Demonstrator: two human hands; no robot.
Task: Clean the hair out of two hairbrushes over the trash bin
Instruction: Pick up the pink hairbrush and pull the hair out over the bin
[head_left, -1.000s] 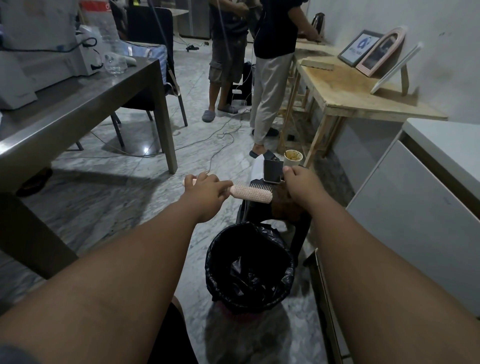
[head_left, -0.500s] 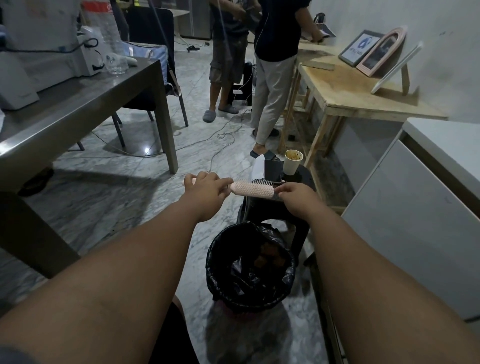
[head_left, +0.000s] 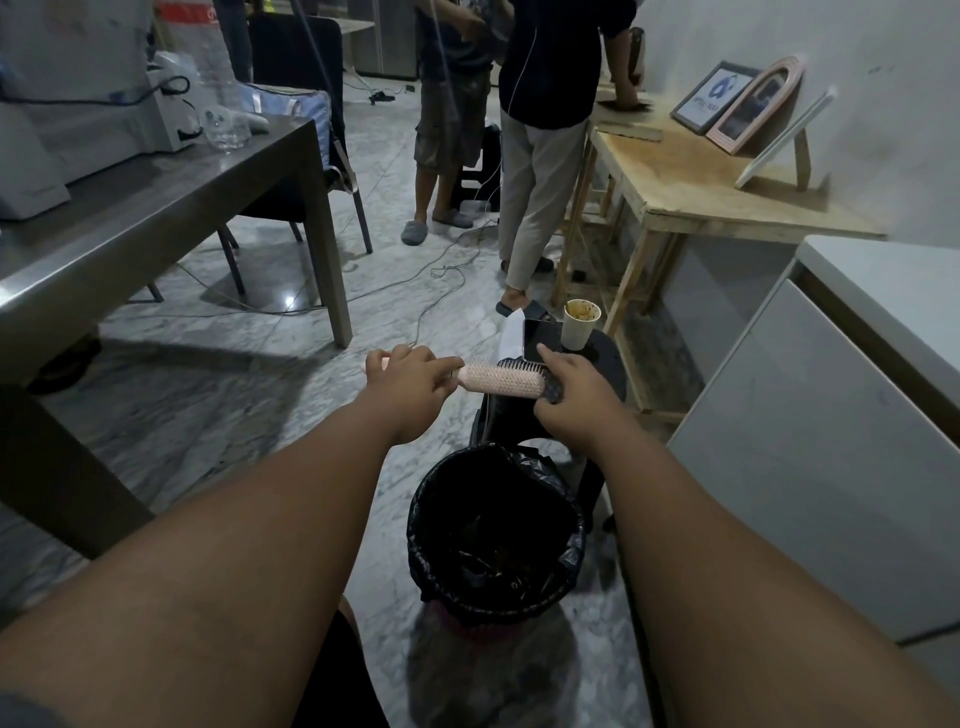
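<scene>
Left hand (head_left: 410, 382) is closed tight on the handle of the pink hairbrush (head_left: 503, 379) above the black trash bin (head_left: 496, 530), right hand (head_left: 574, 387) pinches its tip, so brush 1 looks only part cleaned and brush 2 waits.

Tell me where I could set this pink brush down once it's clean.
The black stool is crowded: a phone, a paper cup and papers fill its top. The wooden table has bare board between the picture frames and its near edge. The grey table has an open front corner past the glass.
</scene>
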